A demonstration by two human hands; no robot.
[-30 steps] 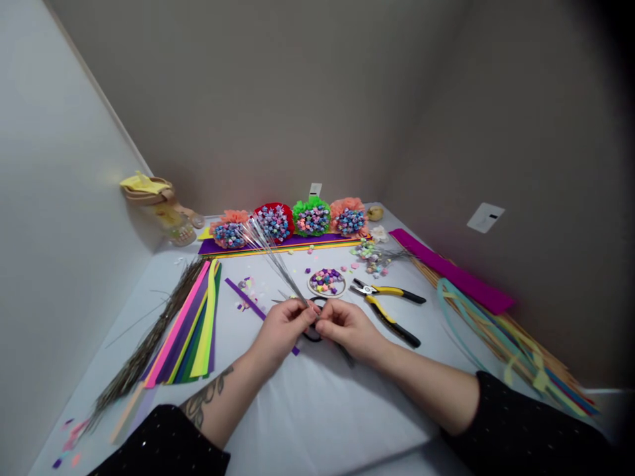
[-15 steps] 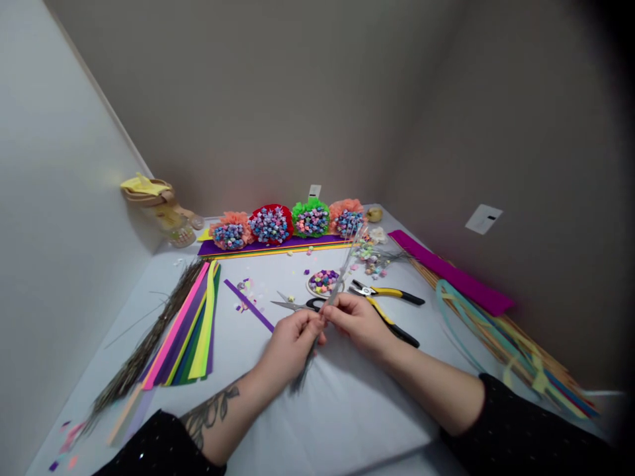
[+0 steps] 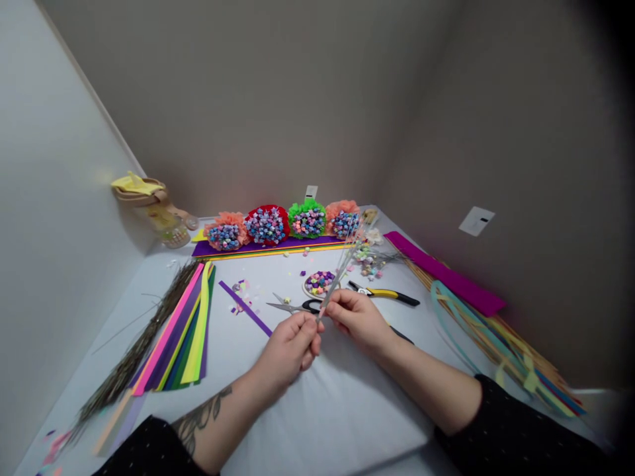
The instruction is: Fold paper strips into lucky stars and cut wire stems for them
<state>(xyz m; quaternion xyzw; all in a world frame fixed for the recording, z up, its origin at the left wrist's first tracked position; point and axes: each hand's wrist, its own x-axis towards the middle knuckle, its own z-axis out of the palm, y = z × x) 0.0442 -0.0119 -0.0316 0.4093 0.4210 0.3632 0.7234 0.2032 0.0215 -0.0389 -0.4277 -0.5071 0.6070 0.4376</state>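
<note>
A bundle of thin grey wires (image 3: 342, 268) slants up and away between my hands, its far ends fanned out. The fingers of my left hand (image 3: 290, 344) are closed round the lower part of it. Just above, my right hand (image 3: 360, 320) pinches the same bundle between thumb and fingertips. Right behind the hands lie black-handled scissors (image 3: 290, 307), blades pointing left. Pliers with yellow and black handles (image 3: 391, 295) rest beyond my right hand, which partly covers them. A small dish of folded paper stars (image 3: 320, 282) sits behind the bundle.
Paper strips (image 3: 173, 337) and dark thin stems (image 3: 139, 344) lie at left, with a single purple strip (image 3: 245, 308) nearer. Several star bouquets (image 3: 266, 225) line the back. Magenta paper (image 3: 446, 274) and thin sticks (image 3: 496, 344) lie at right. A basket (image 3: 141, 192) stands back left.
The dark lower ends of the bundle, which hung below my left hand, no longer show there. My left hand has turned slightly, and the upper wires look more spread. The view has shifted slightly right.
</note>
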